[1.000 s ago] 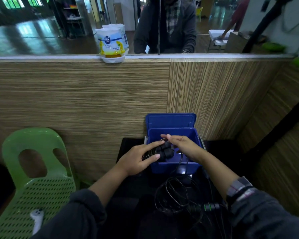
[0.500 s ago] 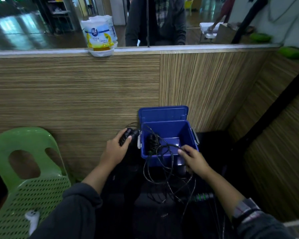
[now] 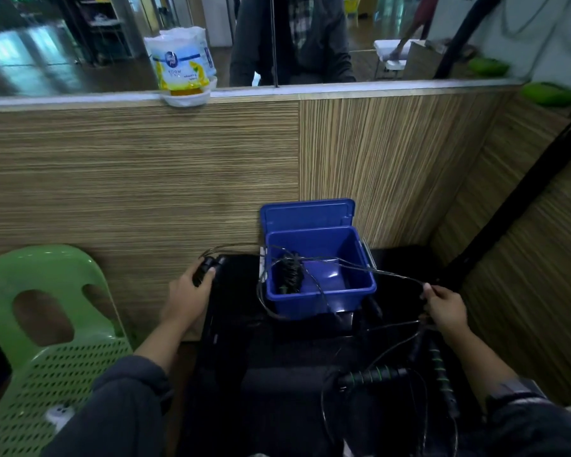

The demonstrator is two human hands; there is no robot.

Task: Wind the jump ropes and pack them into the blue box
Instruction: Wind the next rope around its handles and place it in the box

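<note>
Here, black rope handles (image 3: pixel 206 269) are gripped in the left hand (image 3: pixel 187 296), left of the blue box (image 3: pixel 320 293). The cord (image 3: pixel 389 275) is stretched rightward across the open box to the right hand (image 3: pixel 444 308), where it is pinched. Another wound rope (image 3: pixel 289 275) lies inside. A green-banded rope (image 3: pixel 373 376) is left on the dark surface (image 3: pixel 277 351), nearer the right hand.

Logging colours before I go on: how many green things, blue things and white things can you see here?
Green: 3, the chair and two cushions
Blue: 1, the box
White: 2, the tub and a controller
Total: 6
</note>
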